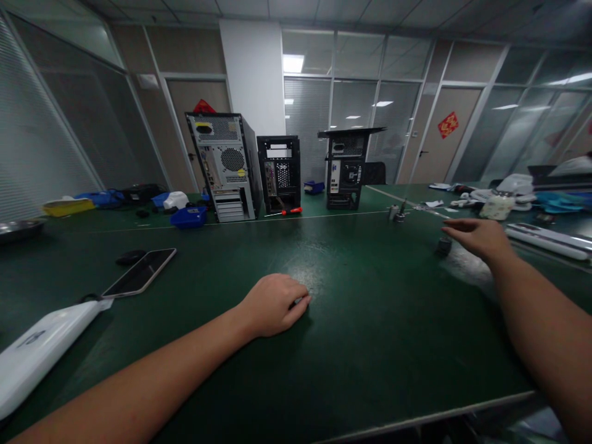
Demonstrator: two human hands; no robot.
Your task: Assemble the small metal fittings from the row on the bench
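My left hand [274, 304] rests on the green table [361, 345] near its middle, fingers curled down over a small light object I cannot make out. My right hand [476, 237] reaches out to the right, fingers stretched flat and apart, holding nothing. Just under and left of its fingers sits a small dark cylindrical part [444, 246]. Two small metal parts [396, 213] stand farther back.
Three computer towers [229, 165] [279, 174] [346, 168] stand at the back, a red-handled screwdriver [287, 211] before them. A phone [140, 272] and a white device [44, 345] lie left. Blue bins [189, 217] and clutter [509, 197] line the far edges.
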